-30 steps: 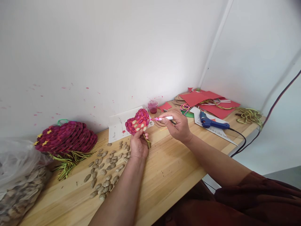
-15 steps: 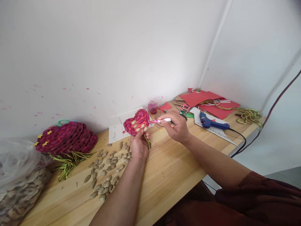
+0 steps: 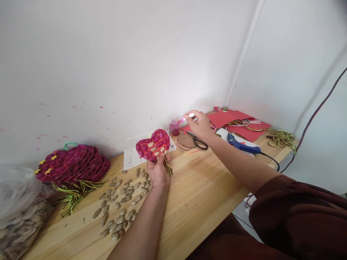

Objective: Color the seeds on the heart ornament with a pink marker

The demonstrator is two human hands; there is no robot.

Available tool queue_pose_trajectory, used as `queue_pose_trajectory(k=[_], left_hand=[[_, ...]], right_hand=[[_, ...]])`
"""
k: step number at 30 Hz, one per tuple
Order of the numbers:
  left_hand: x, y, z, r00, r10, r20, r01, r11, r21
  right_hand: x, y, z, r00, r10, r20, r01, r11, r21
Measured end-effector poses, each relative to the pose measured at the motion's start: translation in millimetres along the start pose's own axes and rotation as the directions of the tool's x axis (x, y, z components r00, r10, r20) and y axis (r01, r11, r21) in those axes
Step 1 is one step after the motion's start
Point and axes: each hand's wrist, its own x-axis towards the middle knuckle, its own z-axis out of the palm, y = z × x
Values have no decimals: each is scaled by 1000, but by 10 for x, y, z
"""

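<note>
My left hand (image 3: pixel 157 172) pinches the bottom of a heart-shaped piece (image 3: pixel 152 145) covered in shells, most painted magenta and some bare, and holds it upright above the wooden bench. My right hand (image 3: pixel 200 124) is reaching away to the back, fingers closed round a thin white brush (image 3: pixel 189 116) whose pink tip is over a small clear cup of red paint (image 3: pixel 175 126) by the wall. Loose tan shells (image 3: pixel 121 202) lie scattered on the bench just left of my left wrist.
A stack of finished magenta hearts with green fringe (image 3: pixel 73 167) sits at the left, beside a plastic bag of shells (image 3: pixel 18 213). Black scissors (image 3: pixel 198 140), a blue glue gun (image 3: pixel 241 146), red paper sheets (image 3: pixel 238 121) and green cords (image 3: pixel 282 137) fill the right end. White paper (image 3: pixel 129 153) leans near the wall.
My right hand has moved the brush away from the heart, back and up to the paint cup. The heart in my left hand has stayed roughly in place.
</note>
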Motion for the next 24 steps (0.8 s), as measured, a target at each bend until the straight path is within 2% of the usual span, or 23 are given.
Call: queue_pose_trajectory(k=[3,7,10,15,24], left_hand=[[15,-11,-15,1000,0,4,0,1000,6],[35,-25,-41,1000,7,22,-8,1000,28],[31,-25,-41,1000,-2,19,1,999,45],[9,-12,-6,1000,-3,-8,3,999,35],[15,-11,-8,1000,11,4,-11,999,35]], right_hand=[[276,-58,164,980,85,178,-41,971,-238],[409,-77,418,913,247,325,-69,878,-474],[412,-26,544,884,281,373,-61,861,-504],[430,44,627,897,255,361,-35,855,-517],[408,6,555,910,200,364,7,868,-496]])
